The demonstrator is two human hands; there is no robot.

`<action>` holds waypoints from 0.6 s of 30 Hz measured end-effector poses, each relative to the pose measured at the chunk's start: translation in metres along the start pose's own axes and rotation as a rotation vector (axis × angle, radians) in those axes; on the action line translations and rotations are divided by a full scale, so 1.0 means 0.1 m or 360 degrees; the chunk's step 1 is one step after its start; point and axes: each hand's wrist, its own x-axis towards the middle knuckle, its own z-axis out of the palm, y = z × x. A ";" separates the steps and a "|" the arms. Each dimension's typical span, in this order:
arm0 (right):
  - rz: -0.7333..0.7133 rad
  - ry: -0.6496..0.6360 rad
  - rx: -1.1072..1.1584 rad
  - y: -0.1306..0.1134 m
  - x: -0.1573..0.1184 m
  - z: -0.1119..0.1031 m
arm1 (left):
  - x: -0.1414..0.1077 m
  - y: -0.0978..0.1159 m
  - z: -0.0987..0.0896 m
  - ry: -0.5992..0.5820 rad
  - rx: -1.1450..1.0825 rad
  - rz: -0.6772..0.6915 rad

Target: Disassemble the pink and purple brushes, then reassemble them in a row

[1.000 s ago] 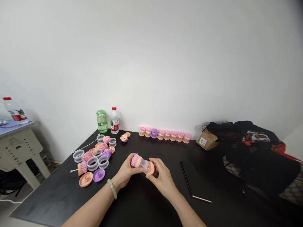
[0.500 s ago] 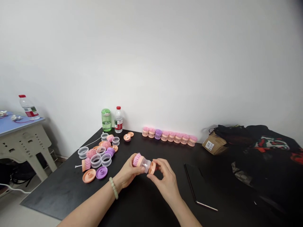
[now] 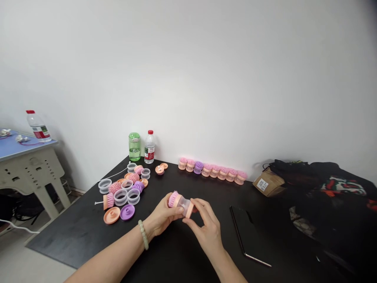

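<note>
Head view, lower centre of frame: left hand, curled nearly shut around pink-bristled brush; right hand, half open, fingertips pinching peach cap. Left on black tabletop: clear rings. Upper centre: row of assembled brushes

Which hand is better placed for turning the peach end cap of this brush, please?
The right hand, probably: its fingers are on the peach end cap, while the left hand wraps the pink bristle head at the opposite end and could steady it.
</note>
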 end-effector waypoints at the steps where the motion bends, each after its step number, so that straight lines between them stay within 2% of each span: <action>1: -0.0013 0.0005 -0.0003 0.00 0.00 0.00 | 0.00 0.00 0.00 -0.0001 -0.0008 0.0002; 8: -0.0101 -0.0026 -0.0050 0.01 0.01 0.00 | 0.00 -0.01 0.01 0.0011 -0.0045 -0.0030; 18: -0.0177 -0.0037 -0.0055 -0.01 0.01 -0.01 | -0.01 0.02 0.04 -0.0072 -0.0048 -0.0090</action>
